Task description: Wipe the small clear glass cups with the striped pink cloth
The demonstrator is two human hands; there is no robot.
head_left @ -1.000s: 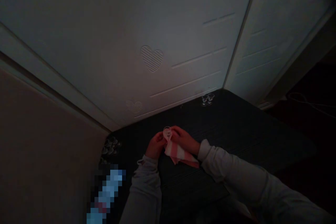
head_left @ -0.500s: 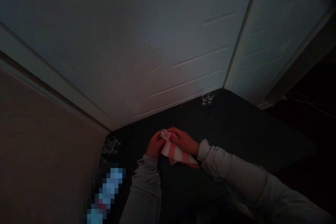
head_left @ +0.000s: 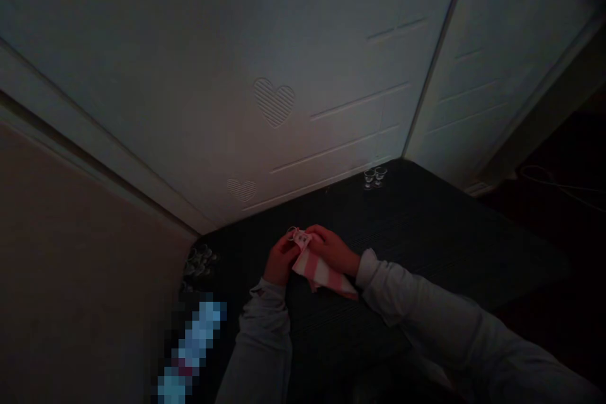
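Over the dark table, my left hand (head_left: pixel 279 261) is closed round a small clear glass (head_left: pixel 292 233), whose round rim shows above the fingers. My right hand (head_left: pixel 334 250) grips a pink and white striped cloth (head_left: pixel 322 274) against the glass. The cloth hangs down between and below my hands, and part of it covers the glass, so the glass's lower part is hidden.
Two small stemmed glasses (head_left: pixel 375 177) stand at the table's back edge (head_left: pixel 440 202). Several more glasses (head_left: pixel 199 262) cluster at the left corner. A white panel with hearts (head_left: pixel 274 103) rises behind. A pixelated bright patch (head_left: pixel 194 347) lies lower left.
The glass rim and both hands have shifted slightly up, and the glass has tilted. More of the cloth shows beside the rim.
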